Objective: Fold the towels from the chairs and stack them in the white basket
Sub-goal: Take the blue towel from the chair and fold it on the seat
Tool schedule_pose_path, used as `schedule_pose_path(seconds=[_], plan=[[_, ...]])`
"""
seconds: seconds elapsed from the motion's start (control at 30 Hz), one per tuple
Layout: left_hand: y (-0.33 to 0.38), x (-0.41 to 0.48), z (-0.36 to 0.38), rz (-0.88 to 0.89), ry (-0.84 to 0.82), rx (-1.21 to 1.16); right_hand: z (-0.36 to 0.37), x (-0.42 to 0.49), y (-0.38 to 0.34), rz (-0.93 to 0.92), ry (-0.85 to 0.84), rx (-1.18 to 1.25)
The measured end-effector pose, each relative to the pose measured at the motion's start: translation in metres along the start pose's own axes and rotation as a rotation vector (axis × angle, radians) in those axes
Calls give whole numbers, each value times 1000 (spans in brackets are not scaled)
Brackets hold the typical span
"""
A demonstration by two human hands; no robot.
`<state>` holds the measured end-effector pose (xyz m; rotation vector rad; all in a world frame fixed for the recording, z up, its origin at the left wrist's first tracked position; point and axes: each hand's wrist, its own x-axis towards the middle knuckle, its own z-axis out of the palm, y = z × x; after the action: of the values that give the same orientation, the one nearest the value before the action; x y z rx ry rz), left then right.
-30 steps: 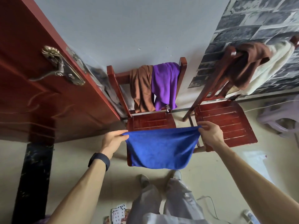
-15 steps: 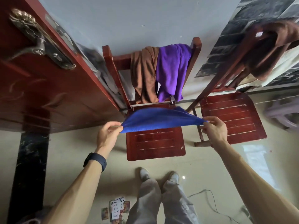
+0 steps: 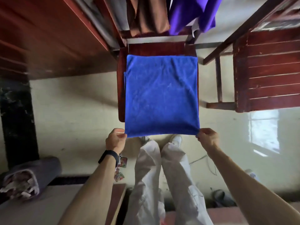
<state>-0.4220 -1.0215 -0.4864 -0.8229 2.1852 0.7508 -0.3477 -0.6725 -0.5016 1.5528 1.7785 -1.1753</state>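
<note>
— Where's the work going on?
— On the chair (image 3: 121,95) in the middle. A blue towel (image 3: 161,95) lies flat over its seat and covers nearly all of it; the seat serves as a folding table, I'd say. A second chair (image 3: 267,70) stands just to the right.
— And over the back?
— A brown towel (image 3: 146,15) and a purple towel (image 3: 191,12) hang side by side at the far end, waiting their turn by the look of it.
— The hands?
— The left hand (image 3: 116,141) pinches the towel's near left corner and the right hand (image 3: 207,138) the near right one, held well apart so that the near edge is drawn straight. A second layer peeps out along the left edge, so I judge it doubled already, with another fold to come.
— And the white basket?
— It's nowhere I can see from here, so I can't tell what's in it.
</note>
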Motion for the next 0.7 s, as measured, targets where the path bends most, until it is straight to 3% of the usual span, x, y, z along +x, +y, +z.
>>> schedule_pose_path(seconds=[0.17,0.27,0.5,0.7], plan=[[-4,14,0,-21,-68,107,-1,9,6,-5,-57,-197],[33,36,-9,85,4,86,-5,24,-33,-156,32,-333],[175,136,-9,392,200,49,20,82,-181,-524,193,-285],[219,183,7,354,260,106,43,121,-230,-507,272,-261]])
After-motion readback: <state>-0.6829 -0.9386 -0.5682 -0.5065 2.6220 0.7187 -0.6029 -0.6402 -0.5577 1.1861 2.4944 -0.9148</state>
